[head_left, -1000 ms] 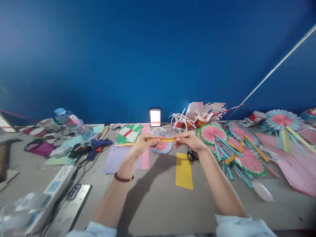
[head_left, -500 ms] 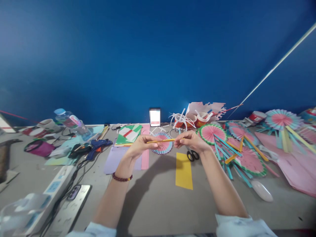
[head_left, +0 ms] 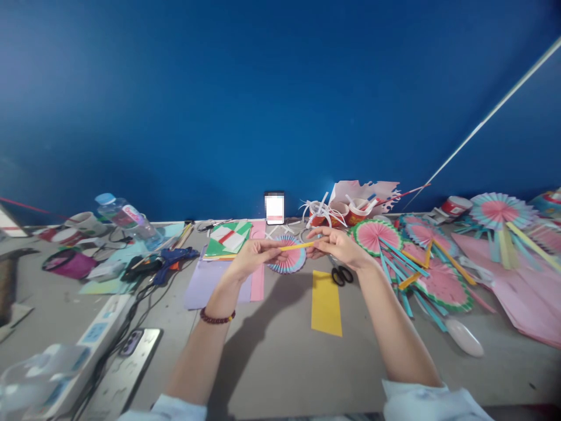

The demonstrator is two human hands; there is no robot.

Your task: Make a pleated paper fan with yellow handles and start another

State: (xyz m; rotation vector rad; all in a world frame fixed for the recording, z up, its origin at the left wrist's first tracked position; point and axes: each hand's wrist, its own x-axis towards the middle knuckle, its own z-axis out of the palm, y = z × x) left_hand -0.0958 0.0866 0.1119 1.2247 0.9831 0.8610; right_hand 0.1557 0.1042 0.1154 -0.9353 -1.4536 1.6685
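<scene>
A thin folded yellow paper strip (head_left: 295,247) spans the gap between my hands, tilted slightly up to the right. My left hand (head_left: 253,257) pinches its left end between thumb and fingers. At the other end, the fingers of my right hand (head_left: 337,248) close on the strip, with the index finger raised a little. Below and behind the strip lies a round pleated paper fan (head_left: 288,264), pink in the middle and blue at the rim. Black-handled scissors (head_left: 342,275) rest under my right hand. A yellow paper rectangle (head_left: 326,307) lies flat nearer to me.
Finished paper fans (head_left: 438,283) with blue and yellow strips crowd the right. A phone (head_left: 274,208) leans on the blue wall. On the left are a blue glue gun (head_left: 169,263), a bottle (head_left: 131,219), a power strip (head_left: 94,339), cables and another phone (head_left: 127,368). Purple paper (head_left: 210,283) lies left of centre.
The strip has tilted, its right end now higher. My right hand's fingers have shifted and spread slightly on that end. My left hand keeps its pinch.
</scene>
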